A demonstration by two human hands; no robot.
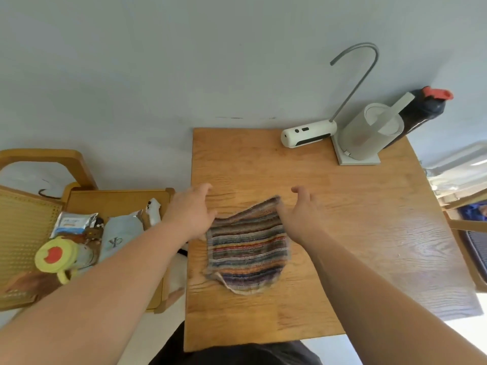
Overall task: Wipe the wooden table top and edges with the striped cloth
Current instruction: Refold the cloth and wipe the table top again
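The striped cloth (247, 246) lies spread on the wooden table (342, 219), a little left of its middle. Its far edge sags between my two hands. My left hand (193, 209) pinches the cloth's far left corner, close to the table's left edge, with the thumb pointing away from me. My right hand (301, 214) holds the far right corner, which is raised slightly off the wood. The cloth's near edge rests rumpled on the table.
A white water dispenser with a curved spout (308, 134), a pale kettle on a base (369, 135) and a dark bottle with a red cap (424, 109) stand at the table's far right. A wooden tray cart (118, 198) with packets and a yellow-lidded jar (56, 255) sits to the left.
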